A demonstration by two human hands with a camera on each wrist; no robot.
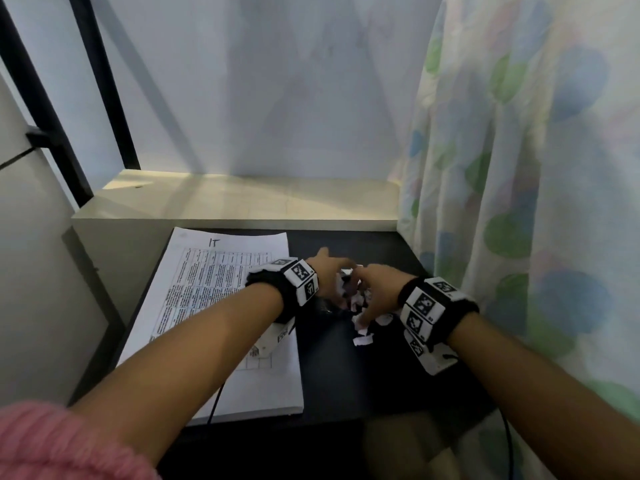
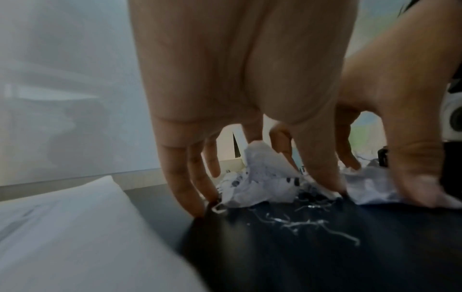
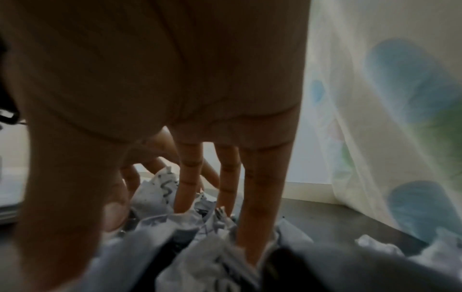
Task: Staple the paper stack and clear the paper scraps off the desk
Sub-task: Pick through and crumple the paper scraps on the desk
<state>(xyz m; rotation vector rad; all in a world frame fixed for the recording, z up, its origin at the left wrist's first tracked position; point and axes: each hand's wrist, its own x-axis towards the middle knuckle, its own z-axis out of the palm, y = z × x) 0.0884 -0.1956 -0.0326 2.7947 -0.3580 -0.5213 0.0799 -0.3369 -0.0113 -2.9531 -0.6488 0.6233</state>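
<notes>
My dark desk (image 1: 346, 375) carries the paper stack (image 1: 221, 323), a thick white printed block lying flat left of my hands, its long side running away from me; my left forearm hides part of it. Right of the stack, my left hand (image 1: 329, 271) and right hand (image 1: 377, 289) meet over crumpled, torn paper scraps (image 1: 362, 339). Both hands have straight, spread fingers (image 2: 182, 189) pressing down among the scraps, which they largely hide. Thin, blurry shreds (image 2: 312, 221) lie nearest me.
</notes>
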